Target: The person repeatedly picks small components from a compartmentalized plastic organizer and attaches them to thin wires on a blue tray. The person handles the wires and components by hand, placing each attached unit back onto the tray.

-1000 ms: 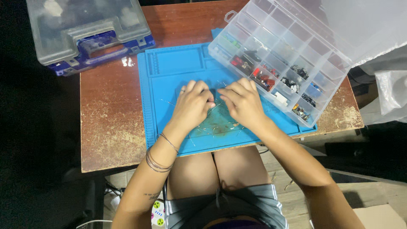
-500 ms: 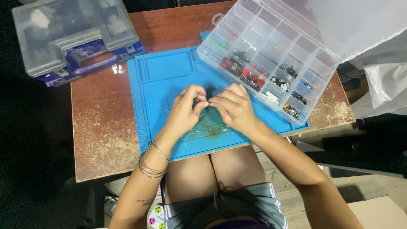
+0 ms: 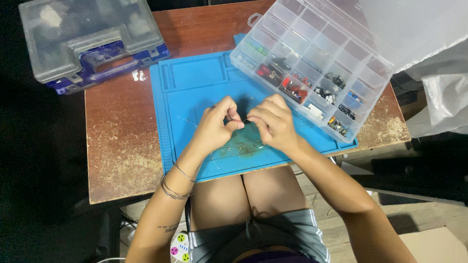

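Organizer box point(image 3: 312, 63), clear plastic, many compartments, lid swung open, sits at right across the blue work mat point(image 3: 195, 87); small red, black and green parts fill several cells. Grey-lidded blue case point(image 3: 92, 41) at far left of the worn brown table point(image 3: 122, 141). Left hand point(image 3: 217, 124) and right hand point(image 3: 273, 122) meet over mat centre, fingertips pinched on a thin wire point(image 3: 243, 120); wire probably runs left-right, too fine to confirm. Loose wire scraps point(image 3: 239, 146) lie beneath.
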